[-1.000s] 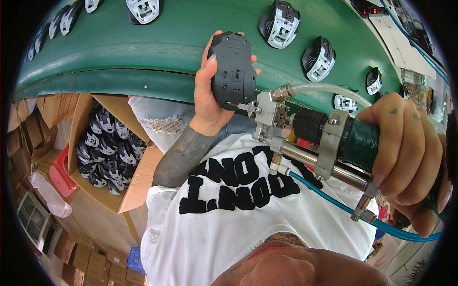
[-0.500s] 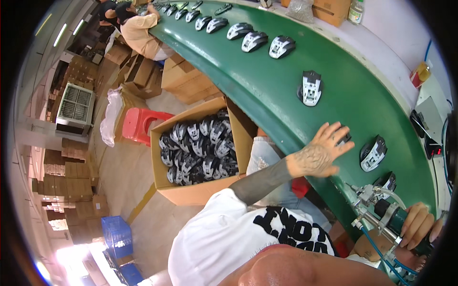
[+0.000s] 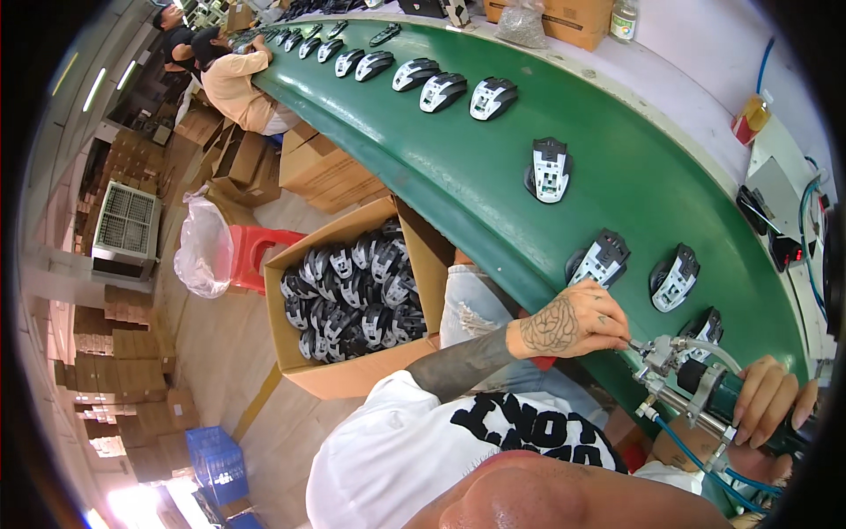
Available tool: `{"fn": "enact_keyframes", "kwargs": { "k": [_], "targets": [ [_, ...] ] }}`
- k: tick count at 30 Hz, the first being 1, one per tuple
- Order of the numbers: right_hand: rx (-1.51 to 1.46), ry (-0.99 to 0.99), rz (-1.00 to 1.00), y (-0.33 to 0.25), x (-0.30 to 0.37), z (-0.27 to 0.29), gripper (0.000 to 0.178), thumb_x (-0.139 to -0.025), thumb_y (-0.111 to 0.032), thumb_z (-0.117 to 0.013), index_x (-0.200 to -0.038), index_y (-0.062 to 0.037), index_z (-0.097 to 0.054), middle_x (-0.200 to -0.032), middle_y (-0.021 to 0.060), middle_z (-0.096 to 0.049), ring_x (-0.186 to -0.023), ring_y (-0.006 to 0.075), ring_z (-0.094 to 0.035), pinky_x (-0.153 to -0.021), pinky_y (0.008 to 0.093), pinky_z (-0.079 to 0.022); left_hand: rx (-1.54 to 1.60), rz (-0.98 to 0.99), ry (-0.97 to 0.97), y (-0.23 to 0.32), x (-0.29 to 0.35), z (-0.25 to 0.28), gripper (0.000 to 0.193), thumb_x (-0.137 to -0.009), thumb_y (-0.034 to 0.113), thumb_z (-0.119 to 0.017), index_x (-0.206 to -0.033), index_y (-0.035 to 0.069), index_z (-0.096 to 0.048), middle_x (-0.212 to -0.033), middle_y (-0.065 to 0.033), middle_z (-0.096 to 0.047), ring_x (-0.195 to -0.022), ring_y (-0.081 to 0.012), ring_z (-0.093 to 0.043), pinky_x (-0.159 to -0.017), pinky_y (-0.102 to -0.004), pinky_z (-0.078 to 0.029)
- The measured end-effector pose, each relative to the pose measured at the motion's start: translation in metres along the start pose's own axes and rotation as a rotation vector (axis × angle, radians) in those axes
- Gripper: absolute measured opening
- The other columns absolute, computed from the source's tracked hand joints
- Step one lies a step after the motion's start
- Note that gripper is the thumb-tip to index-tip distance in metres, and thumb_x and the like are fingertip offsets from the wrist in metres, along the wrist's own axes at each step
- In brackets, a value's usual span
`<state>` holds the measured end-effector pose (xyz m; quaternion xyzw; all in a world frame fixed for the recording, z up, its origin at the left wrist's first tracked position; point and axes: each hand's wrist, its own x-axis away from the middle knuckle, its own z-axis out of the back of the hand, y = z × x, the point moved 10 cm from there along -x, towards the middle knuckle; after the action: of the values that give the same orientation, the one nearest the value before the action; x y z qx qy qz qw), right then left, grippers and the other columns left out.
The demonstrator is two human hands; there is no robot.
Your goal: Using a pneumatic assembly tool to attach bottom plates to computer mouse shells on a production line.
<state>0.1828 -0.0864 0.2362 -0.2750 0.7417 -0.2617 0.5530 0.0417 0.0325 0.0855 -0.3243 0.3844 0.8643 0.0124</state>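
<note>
My right hand (image 3: 765, 401) is wrapped round the dark green body of a power screwdriver (image 3: 705, 392) with metal fittings and blue air hoses. At its metal nose, the fingertips of my left hand (image 3: 573, 324) are pinched together on the tip; any small part between them is hidden. Just beyond my left hand lies a black-and-white computer mouse (image 3: 604, 257), underside up on the green belt (image 3: 493, 185). A second computer mouse (image 3: 677, 278) rests to its right. Behind the screwdriver, a third mouse (image 3: 708, 326) is partly covered.
More mice (image 3: 551, 172) line the belt toward the far left. A cardboard box (image 3: 308, 385) full of mice stands on the floor left of me, beside a red stool (image 3: 251, 256). Co-workers (image 3: 238, 84) sit farther along. A controller (image 3: 782, 251) lies at the right edge.
My left hand has left the mouse it was spread over and drawn back to the screwdriver's nose, fingers closing. That mouse is now uncovered. The whole view has shifted slightly.
</note>
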Motion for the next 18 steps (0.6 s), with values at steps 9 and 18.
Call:
{"fn": "enact_keyframes", "kwargs": {
  "k": [9, 18],
  "targets": [
    [0.028, 0.059, -0.014, 0.007, -0.004, -0.004, 0.043, -0.081, -0.043, -0.071, -0.096, -0.0165, -0.042, -0.059, -0.0107, -0.057, -0.051, 0.0050, -0.053, -0.069, 0.0215, -0.040, -0.076, -0.023, -0.046, 0.004, -0.001, -0.002, 0.011, -0.078, 0.020, -0.073, -0.088, 0.015, -0.070, -0.093, 0.0049, -0.065, -0.084, -0.0141, -0.060, -0.080, -0.0306, -0.042],
    [-0.136, 0.066, 0.140, 0.005, -0.018, -0.008, 0.041, -0.085, -0.039, -0.070, -0.100, -0.0118, -0.044, -0.060, -0.0019, -0.056, -0.045, 0.0109, -0.054, -0.043, 0.0246, -0.044, 0.075, 0.132, 0.043, -0.018, -0.003, 0.001, 0.011, -0.078, 0.016, -0.073, -0.087, 0.010, -0.071, -0.091, -0.0017, -0.069, -0.083, -0.0170, -0.064, -0.076, -0.0302, -0.045]
  ]
}}
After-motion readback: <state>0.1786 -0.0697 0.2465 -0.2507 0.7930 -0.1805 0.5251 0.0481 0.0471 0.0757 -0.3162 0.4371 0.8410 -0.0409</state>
